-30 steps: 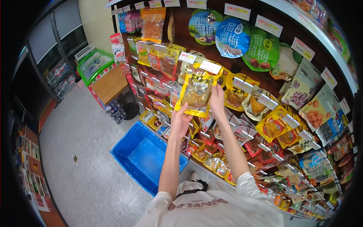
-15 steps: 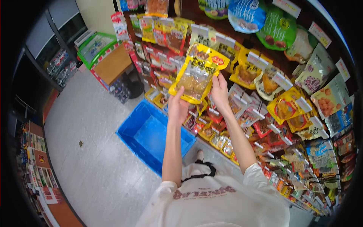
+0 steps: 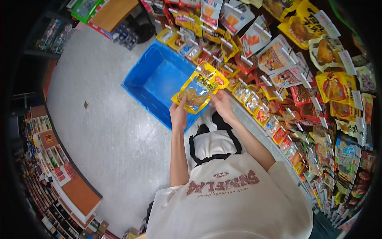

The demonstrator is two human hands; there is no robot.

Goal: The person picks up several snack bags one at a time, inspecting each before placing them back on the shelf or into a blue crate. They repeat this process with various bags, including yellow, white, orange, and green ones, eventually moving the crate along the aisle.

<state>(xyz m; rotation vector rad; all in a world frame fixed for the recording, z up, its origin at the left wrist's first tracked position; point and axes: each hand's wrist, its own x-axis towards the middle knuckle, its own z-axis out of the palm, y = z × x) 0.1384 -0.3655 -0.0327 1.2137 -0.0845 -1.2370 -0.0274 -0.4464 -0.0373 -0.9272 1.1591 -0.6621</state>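
A yellow snack packet (image 3: 201,88) with a clear window and brownish food inside is held level in front of me, over the near right side of a blue plastic crate (image 3: 139,67). My left hand (image 3: 179,114) is closed on its lower left edge, thumb on top. At its right edge, my right hand (image 3: 223,104) grips with the fingertips, some of them hidden beneath. Below the packet, the crate stands on the floor by my feet, and the part of its inside that I can see is bare blue.
Hanging snack packets (image 3: 334,87) with price tags fill the rack along my right. A wooden-topped table (image 3: 115,14) and wrapped bottles (image 3: 125,38) stand beyond the crate. A counter (image 3: 77,191) lies at the left, across the grey floor (image 3: 107,131).
Both hands have brought the yellow packet down and closer to my body, away from the upper rack rows to above the crate's edge. My view has tilted further down.
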